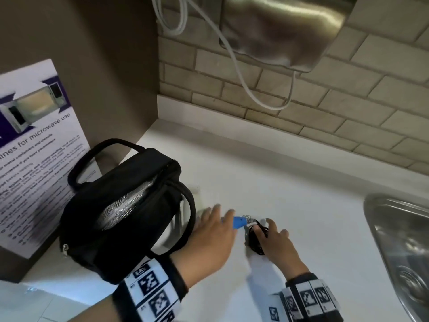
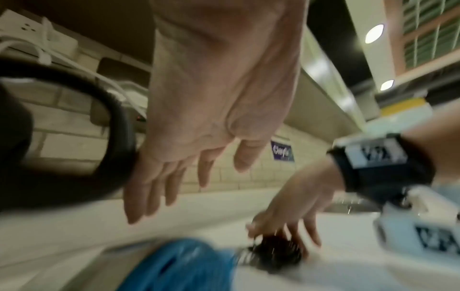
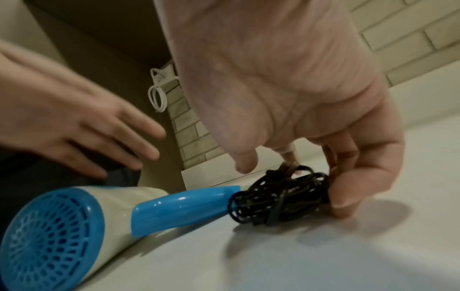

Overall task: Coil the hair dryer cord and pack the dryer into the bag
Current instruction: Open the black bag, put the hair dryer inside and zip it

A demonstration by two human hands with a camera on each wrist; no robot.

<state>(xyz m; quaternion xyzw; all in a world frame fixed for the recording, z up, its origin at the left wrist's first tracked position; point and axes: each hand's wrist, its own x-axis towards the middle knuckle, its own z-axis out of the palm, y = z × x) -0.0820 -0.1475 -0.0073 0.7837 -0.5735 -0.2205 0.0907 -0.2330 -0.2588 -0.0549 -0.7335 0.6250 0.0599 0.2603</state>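
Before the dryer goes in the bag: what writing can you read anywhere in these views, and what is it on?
"...ines for microwave use": heading on the poster leaning behind the bag; its start is cut off.
Smaller lines on the poster: too blurred to read.
Purple wall sign in the left wrist view: white word, too blurred to read.
Wristbands: coded square markers only, no words.
Hair dryer: no label shows.

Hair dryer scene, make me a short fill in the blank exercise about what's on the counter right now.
1. The hair dryer lies on the counter; its handle is ____ in colour.
2. The coiled cord is touched by the ____ hand.
3. The black bag stands to the ____ of the dryer in the head view.
4. The left hand holds ____.

Missing words: blue; right; left; nothing
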